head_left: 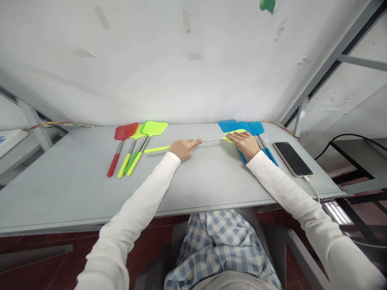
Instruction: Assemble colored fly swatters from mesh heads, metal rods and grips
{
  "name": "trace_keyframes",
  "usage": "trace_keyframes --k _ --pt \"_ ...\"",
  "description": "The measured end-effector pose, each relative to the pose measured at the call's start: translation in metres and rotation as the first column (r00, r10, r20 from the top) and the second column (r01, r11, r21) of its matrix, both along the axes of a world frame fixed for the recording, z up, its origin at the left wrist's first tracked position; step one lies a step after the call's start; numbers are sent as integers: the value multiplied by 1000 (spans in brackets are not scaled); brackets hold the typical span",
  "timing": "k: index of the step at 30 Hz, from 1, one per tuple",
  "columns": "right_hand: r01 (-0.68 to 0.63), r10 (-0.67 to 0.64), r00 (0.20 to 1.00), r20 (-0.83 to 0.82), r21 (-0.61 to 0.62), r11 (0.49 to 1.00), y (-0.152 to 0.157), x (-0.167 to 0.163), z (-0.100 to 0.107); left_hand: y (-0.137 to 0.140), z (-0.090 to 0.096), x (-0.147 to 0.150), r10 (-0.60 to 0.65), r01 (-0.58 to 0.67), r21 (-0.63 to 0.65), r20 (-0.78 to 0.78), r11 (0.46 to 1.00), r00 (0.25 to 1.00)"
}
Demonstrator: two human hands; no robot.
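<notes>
A yellow-green fly swatter [213, 140] with a thin metal shaft lies crosswise between my hands, its handle to the left and its head to the right. My left hand [184, 149] is closed round it where handle and shaft meet. My right hand [244, 144] grips the swatter's head, covering part of it. Beneath and beside that hand are several blue fly swatters [256, 127], partly hidden. Over on the left, a red fly swatter [125, 131] lies beside yellow-green fly swatters [155, 128] and a green fly swatter [130, 162], their heads overlapping.
A smartphone [292, 159] with a white cable plugged in rests at the right of the grey table [205, 181]. Behind the table rises a white wall [145, 72] with tape scraps. Metal frame posts [302, 114] stand at both sides.
</notes>
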State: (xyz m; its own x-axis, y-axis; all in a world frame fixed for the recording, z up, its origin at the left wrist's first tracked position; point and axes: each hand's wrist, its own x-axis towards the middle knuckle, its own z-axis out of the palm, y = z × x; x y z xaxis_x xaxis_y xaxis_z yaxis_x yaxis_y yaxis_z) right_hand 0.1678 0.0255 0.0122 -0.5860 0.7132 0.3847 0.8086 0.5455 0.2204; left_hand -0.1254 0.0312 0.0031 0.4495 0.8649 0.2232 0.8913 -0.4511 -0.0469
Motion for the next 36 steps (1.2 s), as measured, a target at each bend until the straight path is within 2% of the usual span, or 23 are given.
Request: trace_keyframes --k 6,10,12,15,20,26,29,32,36 --pt "-18 19 999 25 -27 999 -3 -9 -5 2 0 0 -12 12 9 21 1000 1000" --pt "-62 61 996 63 14 998 -8 -34 -5 -2 2 10 -114 113 28 25 993 993" --pt "-43 42 994 96 12 999 -9 -42 -1 -4 3 15 -155 153 37 56 988 986" --pt "25 -26 991 135 3 1000 -7 -40 4 -4 4 15 -114 113 21 87 993 990" --pt "46 -42 983 178 -16 999 -1 -25 5 -3 5 12 -55 51 -84 -45 995 997" --pt "146 -97 960 263 -171 974 -13 -46 4 -18 9 28 -56 54 -37 -68 998 996" --pt "178 -111 948 299 -209 962 -18 -51 6 -24 15 35 -34 32 -30 -63 999 997" --pt "190 -121 940 318 -195 962 -15 -37 12 -24 20 30 -17 15 -27 -74 1000 997" --pt "256 -209 922 325 -110 960 -5 9 24 -18 25 -13 26 -21 51 -105 999 994"
